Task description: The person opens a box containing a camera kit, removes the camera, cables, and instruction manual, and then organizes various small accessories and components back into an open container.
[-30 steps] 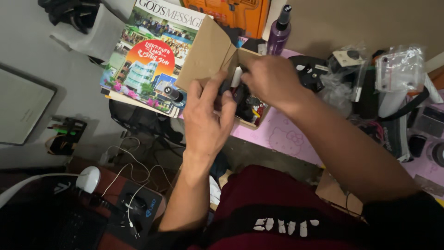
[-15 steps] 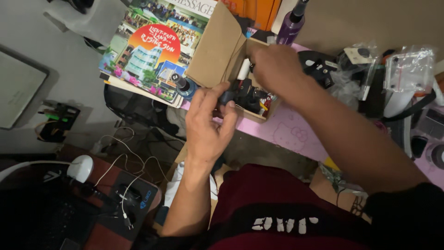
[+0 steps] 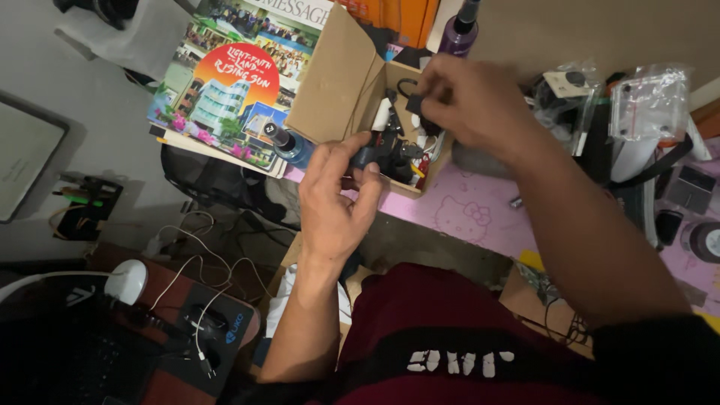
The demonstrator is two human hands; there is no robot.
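Note:
A small open cardboard box (image 3: 337, 82) sits at the edge of a pink desk (image 3: 480, 214), holding several small dark and white gadgets and cables. My left hand (image 3: 334, 202) grips a small dark object (image 3: 366, 156) at the box's front edge, thumb and fingers pinched on it. My right hand (image 3: 469, 101) reaches over the box and is closed on a black cable or small black part (image 3: 411, 96) rising from inside. What exactly each hand holds is partly hidden by the fingers.
A colourful magazine (image 3: 225, 90) lies left of the box, with a dark-capped blue bottle (image 3: 289, 142) beside it. A purple spray bottle (image 3: 457, 30) stands behind. Clear plastic bags (image 3: 649, 101) and dark gear crowd the right. Below left are a white mouse (image 3: 124, 281) and cables.
The view has shifted closer to the box. My right hand lifted from the box's front to above its back, and my left hand stays pinched at the front edge.

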